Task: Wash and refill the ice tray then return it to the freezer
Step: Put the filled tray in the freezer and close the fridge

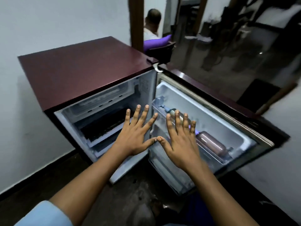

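Left hand (135, 137), right hand (180, 145) — both splayed

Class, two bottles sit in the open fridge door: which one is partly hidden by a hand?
The pale bottle with the blue top, the one nearer the hinge: the right hand overlaps it. The brown bottle lies clear of the hand.
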Action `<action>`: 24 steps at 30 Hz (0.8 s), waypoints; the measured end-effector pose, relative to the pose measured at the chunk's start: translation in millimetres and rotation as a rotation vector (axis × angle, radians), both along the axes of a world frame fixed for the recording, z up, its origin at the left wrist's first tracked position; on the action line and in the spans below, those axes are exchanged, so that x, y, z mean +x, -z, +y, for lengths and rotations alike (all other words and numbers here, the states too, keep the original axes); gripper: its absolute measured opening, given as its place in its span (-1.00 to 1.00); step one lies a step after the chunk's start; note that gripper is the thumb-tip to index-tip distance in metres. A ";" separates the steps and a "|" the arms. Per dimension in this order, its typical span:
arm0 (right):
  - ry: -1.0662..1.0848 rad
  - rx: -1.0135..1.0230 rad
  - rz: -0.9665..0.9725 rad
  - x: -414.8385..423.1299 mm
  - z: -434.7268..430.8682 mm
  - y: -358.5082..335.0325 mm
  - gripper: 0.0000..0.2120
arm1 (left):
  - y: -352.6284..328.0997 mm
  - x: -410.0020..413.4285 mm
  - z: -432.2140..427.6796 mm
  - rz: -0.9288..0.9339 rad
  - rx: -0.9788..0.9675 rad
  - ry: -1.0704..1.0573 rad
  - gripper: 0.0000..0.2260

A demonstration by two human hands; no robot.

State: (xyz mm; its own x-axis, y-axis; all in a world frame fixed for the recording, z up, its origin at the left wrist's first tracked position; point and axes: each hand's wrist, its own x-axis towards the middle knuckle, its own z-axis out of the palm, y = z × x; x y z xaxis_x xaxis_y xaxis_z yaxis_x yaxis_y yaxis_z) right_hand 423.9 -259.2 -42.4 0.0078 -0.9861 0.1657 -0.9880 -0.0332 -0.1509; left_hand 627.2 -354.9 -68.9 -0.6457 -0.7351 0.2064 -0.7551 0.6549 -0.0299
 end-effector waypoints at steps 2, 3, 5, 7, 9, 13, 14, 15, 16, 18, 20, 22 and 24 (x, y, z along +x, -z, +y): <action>0.094 -0.052 0.063 -17.7 18.1 -4.2 -0.19 | -12.5 -23.7 -0.7 0.014 -0.041 0.096 -0.20; 0.145 -0.066 0.084 -28.0 28.8 -6.9 -0.19 | -19.8 -37.8 1.6 0.018 -0.057 0.143 -0.20; 0.242 -0.092 0.094 -47.0 45.7 -14.5 -0.19 | -33.0 -63.0 7.1 0.029 -0.082 0.210 -0.21; 0.328 -0.131 0.095 -63.5 56.9 -22.4 -0.19 | -43.8 -84.6 11.6 0.045 -0.099 0.269 -0.22; 0.417 -0.196 0.083 -82.2 64.5 -29.9 -0.18 | -53.5 -105.9 13.2 0.047 -0.138 0.341 -0.24; 0.559 -0.261 0.050 -115.3 71.3 -43.9 -0.14 | -73.4 -148.0 10.5 0.033 -0.173 0.426 -0.26; 0.584 -0.258 0.045 -122.0 72.5 -46.5 -0.15 | -78.2 -158.7 10.3 0.033 -0.174 0.440 -0.26; 0.614 -0.252 0.040 -128.6 73.6 -49.6 -0.15 | -83.6 -170.7 9.8 0.032 -0.173 0.458 -0.25; 0.643 -0.244 0.034 -134.4 74.4 -51.4 -0.16 | -88.3 -182.2 9.8 0.030 -0.164 0.474 -0.25; 0.677 -0.212 0.026 -144.3 76.4 -53.7 -0.17 | -98.1 -203.3 9.7 0.028 -0.139 0.496 -0.26; 0.666 -0.163 0.021 -153.5 77.9 -54.1 -0.17 | -105.7 -221.4 9.6 0.006 -0.123 0.492 -0.26; 0.634 -0.093 0.004 -159.2 79.6 -51.7 -0.18 | -108.5 -233.2 9.1 -0.037 -0.099 0.469 -0.27; 0.607 -0.065 0.013 -163.0 80.5 -47.5 -0.18 | -107.2 -239.4 8.7 -0.064 -0.059 0.450 -0.28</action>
State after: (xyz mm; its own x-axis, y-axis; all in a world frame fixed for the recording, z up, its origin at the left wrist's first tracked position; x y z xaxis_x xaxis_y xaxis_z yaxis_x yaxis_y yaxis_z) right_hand 261.0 -178.7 5.2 -0.5502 -0.8030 0.2291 -0.8350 0.5278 -0.1554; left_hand 387.8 -346.2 38.3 -0.9109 -0.3668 0.1890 -0.3915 0.9131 -0.1144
